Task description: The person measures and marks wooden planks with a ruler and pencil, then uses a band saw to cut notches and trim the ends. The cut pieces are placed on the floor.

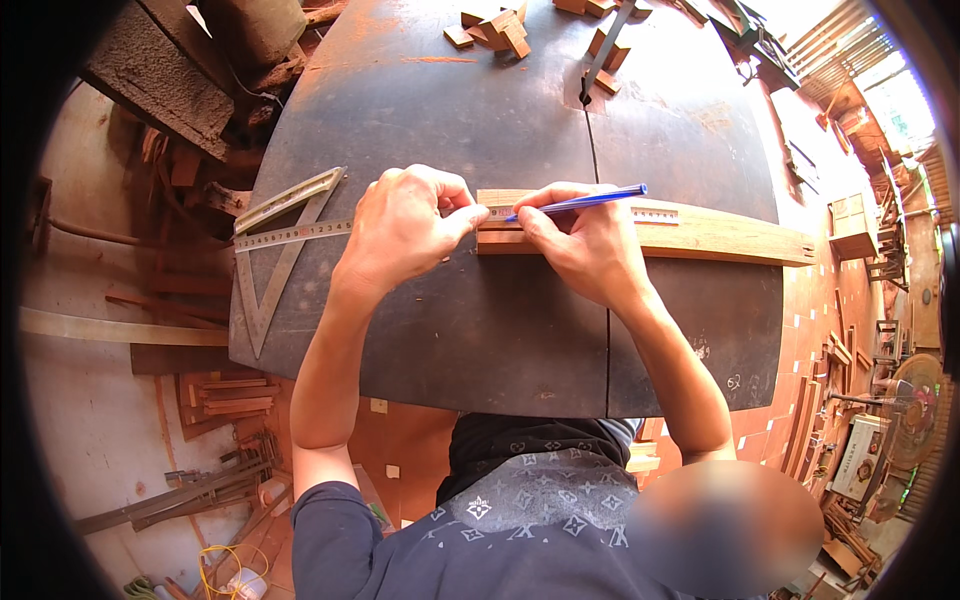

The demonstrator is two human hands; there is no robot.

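A pale strip ruler [655, 216] runs across the table and over a long wooden board [720, 238]. My left hand [410, 222] covers part of the ruler, its thumb and forefinger closed on it by the board's left end. In my right hand [590, 240] is a blue pen [600, 199], slanted with its tip low at the ruler's edge over the board. The right hand's heel and fingers rest at the board. Left of my left hand, the ruler's other end overlies a metal triangular set square [270, 300].
The dark table [450, 340] has a slit with an upright metal blade [605, 60] at its far side. Small wood offcuts [500, 32] and sawdust lie at the back. A fan [912, 410] stands at the right, and stacked wood strips [235, 395] lie below left.
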